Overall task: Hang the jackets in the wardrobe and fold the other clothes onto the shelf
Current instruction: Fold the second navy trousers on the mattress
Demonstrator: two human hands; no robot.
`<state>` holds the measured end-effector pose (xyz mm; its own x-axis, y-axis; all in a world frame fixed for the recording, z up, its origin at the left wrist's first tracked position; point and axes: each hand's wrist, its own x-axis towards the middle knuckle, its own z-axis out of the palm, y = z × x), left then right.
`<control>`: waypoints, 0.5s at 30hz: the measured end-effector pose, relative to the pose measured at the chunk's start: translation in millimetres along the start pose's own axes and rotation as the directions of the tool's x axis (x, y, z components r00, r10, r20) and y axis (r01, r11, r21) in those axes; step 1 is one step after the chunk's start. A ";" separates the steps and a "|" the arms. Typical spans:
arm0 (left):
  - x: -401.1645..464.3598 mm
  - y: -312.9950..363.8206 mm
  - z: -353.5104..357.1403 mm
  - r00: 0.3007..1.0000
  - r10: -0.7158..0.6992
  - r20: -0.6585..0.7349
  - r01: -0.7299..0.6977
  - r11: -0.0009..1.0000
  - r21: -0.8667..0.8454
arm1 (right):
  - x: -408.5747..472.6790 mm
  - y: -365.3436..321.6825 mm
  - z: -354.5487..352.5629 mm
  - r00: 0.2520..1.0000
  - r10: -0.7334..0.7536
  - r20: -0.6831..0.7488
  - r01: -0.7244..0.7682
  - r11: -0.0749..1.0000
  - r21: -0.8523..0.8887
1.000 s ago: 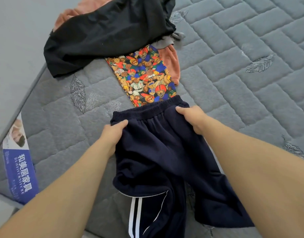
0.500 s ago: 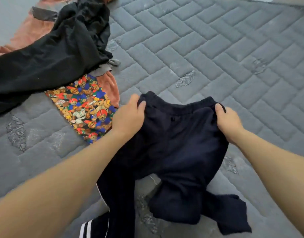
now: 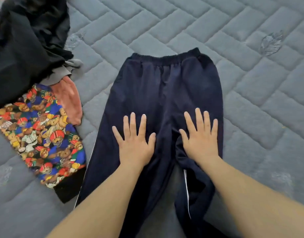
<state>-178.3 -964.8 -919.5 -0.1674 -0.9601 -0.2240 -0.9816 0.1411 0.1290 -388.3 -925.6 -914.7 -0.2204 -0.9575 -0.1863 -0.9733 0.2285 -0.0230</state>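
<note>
Since the earlier frames the pants (image 3: 165, 93) have gone from bunched and lifted by the waistband to spread flat on the mattress (image 3: 250, 83), and both hands have let go of the band and dropped to the thighs.

Pants: navy, centre of view, elastic waistband at the far end, legs running near toward the person. Upper part lies smooth. Left leg runs fairly straight, thin white stripe along its left edge. Right leg is rumpled and twisted below the hand, white stripe showing on its inner side. A gap of mattress shows between the two legs, near.

Left hand (image 3: 135, 143): palm down on the left thigh, fingers straight and spread, gripping nothing.
Right hand (image 3: 201, 141): palm down on the right thigh, fingers straight and spread, gripping nothing. Heel of the hand sits at the top of the rumpled fabric.
Both forearms bare, reaching in from the near edge.

Left of the pants, apart from them: a bear-print cloth (image 3: 43, 136), bright multicolour, lying flat, with a black band at its near end. A pink cloth (image 3: 68, 100) pokes out along its right side. A small grey cloth (image 3: 68, 69) lies just beyond the pink one. A black garment (image 3: 24, 48) is heaped over the far ends of all three, far left.

Mattress: grey, quilted in a brick pattern, with stitched leaf motifs here and there.
</note>
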 end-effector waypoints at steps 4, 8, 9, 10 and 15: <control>6.3 -3.8 22.5 0.990 0.032 -0.137 -0.018 0.995 0.099 | 19.4 4.6 19.6 0.987 -0.076 -0.138 0.076 0.997 -0.006; 4.3 -2.7 18.3 0.994 0.026 -0.109 -0.012 0.993 0.119 | 24.1 3.4 12.1 0.987 -0.094 -0.130 0.094 0.996 -0.006; 4.9 -2.2 18.8 0.994 0.023 -0.108 -0.009 0.992 0.123 | 24.5 4.0 12.9 0.987 -0.092 -0.132 0.093 0.996 -0.002; 5.8 -2.0 20.0 0.994 0.020 -0.112 -0.006 0.992 0.124 | 25.2 4.7 15.3 0.986 -0.094 -0.139 0.095 0.995 0.004; 7.7 -1.9 20.5 0.991 0.029 -0.127 -0.015 0.994 0.109 | 26.4 5.6 16.1 0.982 -0.105 -0.157 0.111 0.993 0.028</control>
<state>-179.6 -967.4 -941.2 -0.1825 -0.9785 -0.0958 -0.9832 0.1808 0.0258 -398.5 -946.8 -935.6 -0.1244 -0.9919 -0.0263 -0.9895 0.1260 -0.0710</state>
